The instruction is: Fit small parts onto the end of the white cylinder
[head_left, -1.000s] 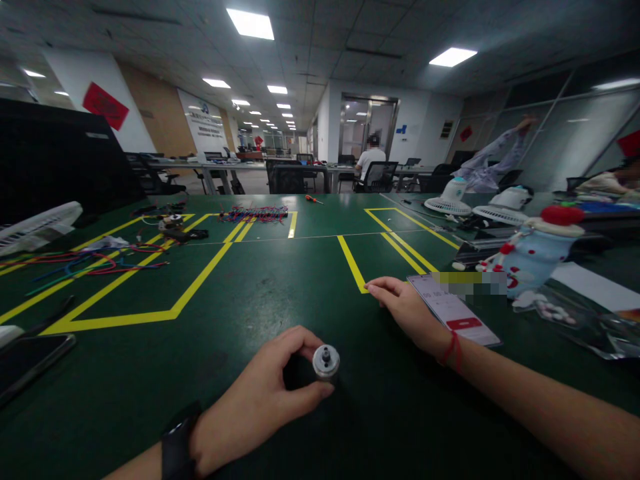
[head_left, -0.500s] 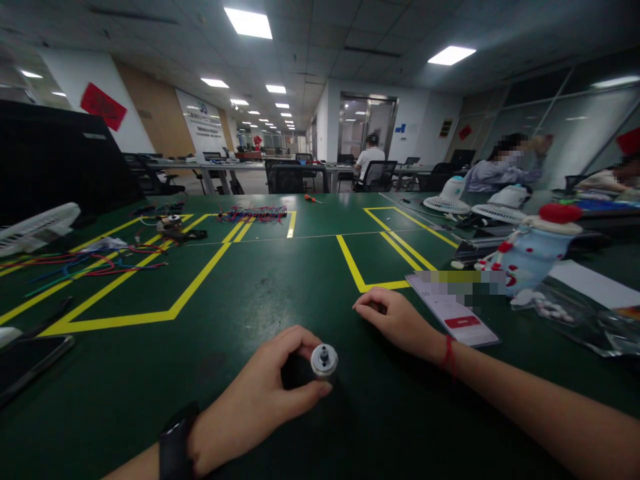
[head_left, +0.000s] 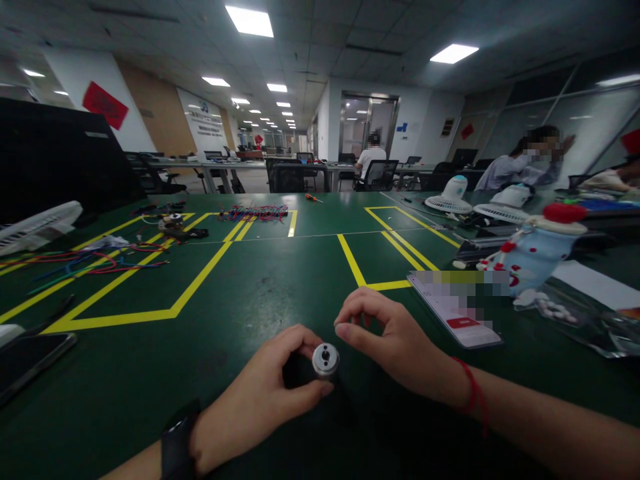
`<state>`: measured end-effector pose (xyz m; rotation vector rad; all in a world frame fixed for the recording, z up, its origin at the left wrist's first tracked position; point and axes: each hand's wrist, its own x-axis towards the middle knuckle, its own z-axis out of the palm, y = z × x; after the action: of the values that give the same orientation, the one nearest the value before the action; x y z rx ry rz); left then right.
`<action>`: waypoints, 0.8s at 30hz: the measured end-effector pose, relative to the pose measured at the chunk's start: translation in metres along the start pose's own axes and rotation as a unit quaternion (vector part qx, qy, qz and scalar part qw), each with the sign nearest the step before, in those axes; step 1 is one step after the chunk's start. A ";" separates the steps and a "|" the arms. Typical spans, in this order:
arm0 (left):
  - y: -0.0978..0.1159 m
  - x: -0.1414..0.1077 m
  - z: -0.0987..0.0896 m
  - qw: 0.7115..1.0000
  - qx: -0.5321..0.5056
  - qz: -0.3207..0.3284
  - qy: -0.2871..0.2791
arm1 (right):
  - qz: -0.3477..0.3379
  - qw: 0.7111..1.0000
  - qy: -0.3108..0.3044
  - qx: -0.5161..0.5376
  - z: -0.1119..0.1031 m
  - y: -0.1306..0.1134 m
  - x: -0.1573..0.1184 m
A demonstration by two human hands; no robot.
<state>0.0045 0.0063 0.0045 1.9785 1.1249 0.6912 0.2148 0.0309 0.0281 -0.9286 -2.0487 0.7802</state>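
Note:
My left hand (head_left: 273, 383) curls its thumb and fingers around a small silver metal cylinder (head_left: 325, 361), which stands upright with its round end facing up. That end has a dark centre and small holes. To the right of the cylinder and slightly beyond it, my right hand (head_left: 387, 333) is raised, with thumb and index fingertips brought together in a pinch. Anything between those fingertips is too small or hidden to make out.
A phone (head_left: 457, 313) lies right of my right hand, near a blue cup (head_left: 543, 257) and a plastic bag (head_left: 575, 317). Wires (head_left: 100, 263) and another phone (head_left: 35, 363) lie left. A screwdriver (head_left: 313, 198) and white fans (head_left: 450, 197) are farther back.
My right hand has moved left and nearer, toward the cylinder. The small raised piece seen at the cylinder's centre before no longer shows. My left hand has barely moved.

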 end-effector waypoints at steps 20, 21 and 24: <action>0.000 -0.001 0.000 1.000 -0.018 -0.005 -0.001 | 0.138 0.989 0.032 -0.046 -0.033 0.060 0.005; 0.000 -0.001 0.000 1.000 -0.019 -0.004 0.000 | 0.144 0.988 0.027 -0.049 -0.033 0.065 0.005; 0.000 -0.001 -0.001 1.000 -0.020 -0.004 0.001 | 0.129 0.990 -0.002 -0.064 -0.031 0.069 0.005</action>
<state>0.0036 0.0061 0.0048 1.9395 1.1102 0.7067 0.2624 0.0795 -0.0051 -1.2843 -2.0240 0.7912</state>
